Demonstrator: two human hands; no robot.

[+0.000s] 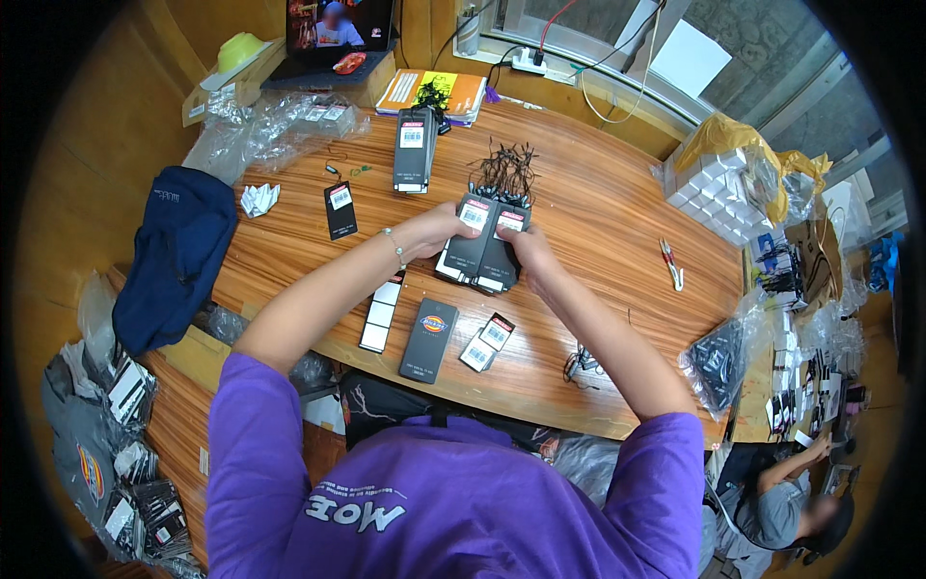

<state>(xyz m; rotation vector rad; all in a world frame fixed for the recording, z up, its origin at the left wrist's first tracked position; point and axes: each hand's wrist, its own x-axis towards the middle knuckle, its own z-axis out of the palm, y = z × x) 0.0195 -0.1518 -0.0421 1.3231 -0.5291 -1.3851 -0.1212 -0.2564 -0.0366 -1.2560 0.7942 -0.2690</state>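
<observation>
Two stacks of black hang tags lie side by side on the wooden table, with their dark strings [509,169] bunched at the far end. My left hand [446,228] grips the left stack [467,253], its thumb pressed on the white label. My right hand [533,248] holds the right stack [500,259] the same way. The fingers under both stacks are hidden. Beyond my left hand stands another pile of tags [413,159]. A single tag [340,212] lies to the left. Nearer me are a black tag with a colourful logo [431,338], a label strip [381,317] and small label cards [487,343].
Red-handled snips [670,262] lie on the right of the table [598,212]. Small white boxes [714,198] are stacked at the far right. A navy cloth bag [178,256] and crumpled paper [259,200] sit left. A laptop [333,39] stands behind. Another person [786,511] sits lower right.
</observation>
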